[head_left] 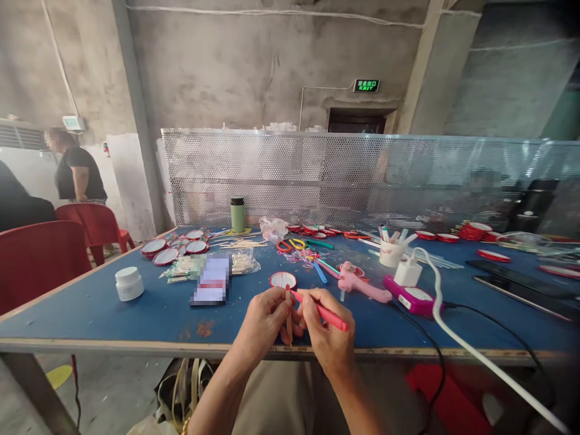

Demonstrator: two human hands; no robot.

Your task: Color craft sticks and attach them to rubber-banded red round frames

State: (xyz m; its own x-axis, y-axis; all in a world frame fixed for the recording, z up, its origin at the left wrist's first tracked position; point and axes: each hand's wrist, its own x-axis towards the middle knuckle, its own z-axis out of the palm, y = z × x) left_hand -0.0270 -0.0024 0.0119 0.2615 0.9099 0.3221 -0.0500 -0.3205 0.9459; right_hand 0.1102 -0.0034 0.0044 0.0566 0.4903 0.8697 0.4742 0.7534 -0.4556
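My left hand (268, 317) is closed on a flat wooden stick (289, 320), held upright over the table's near edge. The stick's top end is red. A red marker pen (333, 316) lies in the closed grip of my right hand (333, 338), its tip at the stick's upper end. Just beyond my hands a small round disc with a red rim (283, 280) rests on the blue table (167, 329). Some of my fingers hide the stick's lower part.
To the right lie a pink glue gun (362, 286), a purple device (411, 297), a white cable (437, 302) and a cup of pens (391, 252). Leftward are a phone (211, 281), a white jar (129, 284) and several red-rimmed discs (167, 257). A green bottle (237, 216) stands behind.
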